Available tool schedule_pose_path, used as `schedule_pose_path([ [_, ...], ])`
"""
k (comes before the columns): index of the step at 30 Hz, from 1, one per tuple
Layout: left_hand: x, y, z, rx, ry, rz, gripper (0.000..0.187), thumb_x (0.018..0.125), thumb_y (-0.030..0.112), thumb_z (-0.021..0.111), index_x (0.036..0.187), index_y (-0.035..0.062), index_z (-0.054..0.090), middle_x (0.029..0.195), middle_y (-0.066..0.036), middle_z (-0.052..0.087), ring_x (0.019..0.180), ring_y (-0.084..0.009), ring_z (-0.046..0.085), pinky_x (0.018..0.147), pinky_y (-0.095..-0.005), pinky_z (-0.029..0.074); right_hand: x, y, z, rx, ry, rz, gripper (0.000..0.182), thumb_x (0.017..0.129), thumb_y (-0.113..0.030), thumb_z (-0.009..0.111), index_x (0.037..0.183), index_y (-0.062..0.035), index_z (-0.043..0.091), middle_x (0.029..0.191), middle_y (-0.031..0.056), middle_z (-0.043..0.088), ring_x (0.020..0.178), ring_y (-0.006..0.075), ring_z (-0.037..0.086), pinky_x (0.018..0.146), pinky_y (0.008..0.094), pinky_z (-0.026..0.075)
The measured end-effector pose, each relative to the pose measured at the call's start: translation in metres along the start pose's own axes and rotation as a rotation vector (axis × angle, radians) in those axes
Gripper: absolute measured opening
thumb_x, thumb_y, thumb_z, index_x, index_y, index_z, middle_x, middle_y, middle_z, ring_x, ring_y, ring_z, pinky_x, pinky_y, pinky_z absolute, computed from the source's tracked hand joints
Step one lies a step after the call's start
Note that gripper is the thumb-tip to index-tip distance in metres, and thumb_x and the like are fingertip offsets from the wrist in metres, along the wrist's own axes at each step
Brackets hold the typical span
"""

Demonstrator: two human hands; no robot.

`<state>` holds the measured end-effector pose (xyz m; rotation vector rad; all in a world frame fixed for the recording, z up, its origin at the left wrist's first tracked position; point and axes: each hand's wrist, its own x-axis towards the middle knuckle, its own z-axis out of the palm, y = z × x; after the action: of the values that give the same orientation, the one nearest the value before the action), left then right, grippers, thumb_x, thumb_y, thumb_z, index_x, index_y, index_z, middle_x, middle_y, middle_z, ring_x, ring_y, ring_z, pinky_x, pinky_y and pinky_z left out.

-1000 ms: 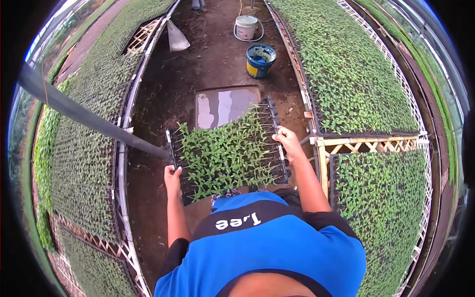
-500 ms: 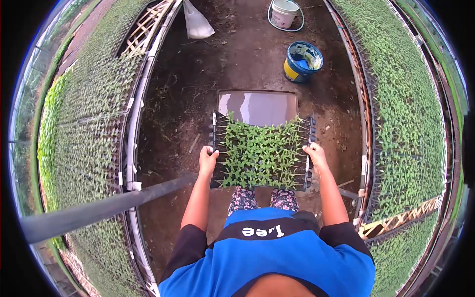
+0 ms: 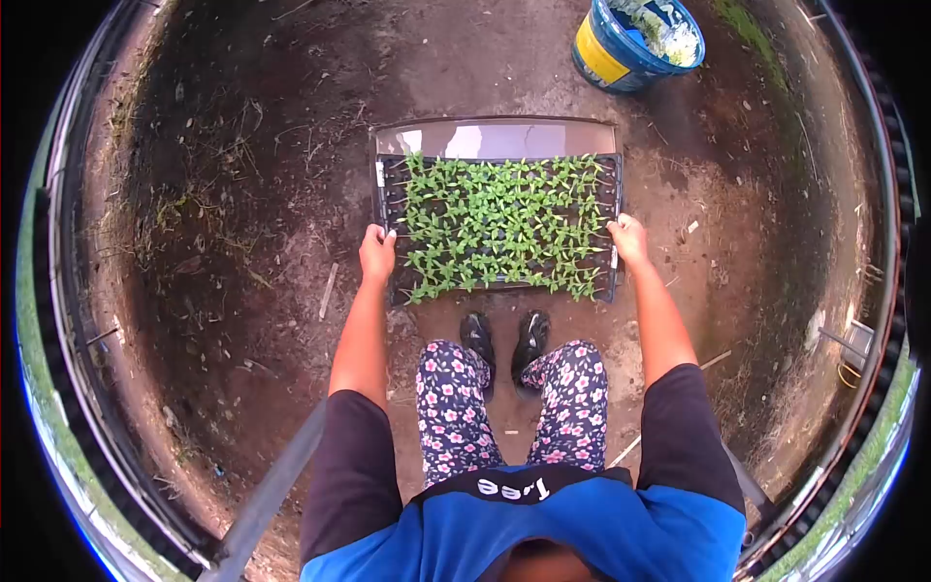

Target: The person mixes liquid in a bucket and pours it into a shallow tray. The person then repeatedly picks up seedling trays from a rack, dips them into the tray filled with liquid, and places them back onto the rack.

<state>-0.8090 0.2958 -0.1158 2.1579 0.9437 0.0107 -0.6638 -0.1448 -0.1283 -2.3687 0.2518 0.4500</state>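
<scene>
A black seedling tray (image 3: 614, 199) full of green seedlings (image 3: 499, 221) lies level in front of me, low over a shallow basin (image 3: 495, 119). Water (image 3: 451, 139) with pale reflections shows in the basin beyond the tray's far edge; the tray hides the rest. My left hand (image 3: 377, 254) is closed on the tray's left edge, thumb on top. On the opposite edge, my right hand (image 3: 630, 239) grips the tray in the same way. The undersides of the fingers are hidden.
A blue bucket (image 3: 626, 58) with a yellow label and whitish residue inside stands at the far right. My shoes (image 3: 531, 339) are just behind the tray on bare soil (image 3: 291, 175). A grey pole (image 3: 272, 490) slants at lower left, and bench edges curve along both sides.
Both hands have lowered the tray toward the ground and the basin. The view has tipped downward, so my shoes now show and the white bucket is out of sight.
</scene>
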Motion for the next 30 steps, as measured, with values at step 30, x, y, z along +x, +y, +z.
schedule_pose_path([
  [30, 0.130, -0.168, 0.111, -0.031, -0.180, -0.355, 0.041, 0.074, 0.018, 0.055, 0.112, 0.0021, 0.047, 0.111, -0.015, 0.052, 0.102, -0.0238, 0.050, 0.087, -0.0307, 0.037, 0.148, 0.171, 0.091, -0.098, 0.060, 0.187, 0.027, 0.073, -0.015, 0.052, 0.098, -0.0094, 0.060, 0.091, 0.0075, 0.062, 0.083, 0.0152, 0.057, 0.074, 0.0268, 0.042],
])
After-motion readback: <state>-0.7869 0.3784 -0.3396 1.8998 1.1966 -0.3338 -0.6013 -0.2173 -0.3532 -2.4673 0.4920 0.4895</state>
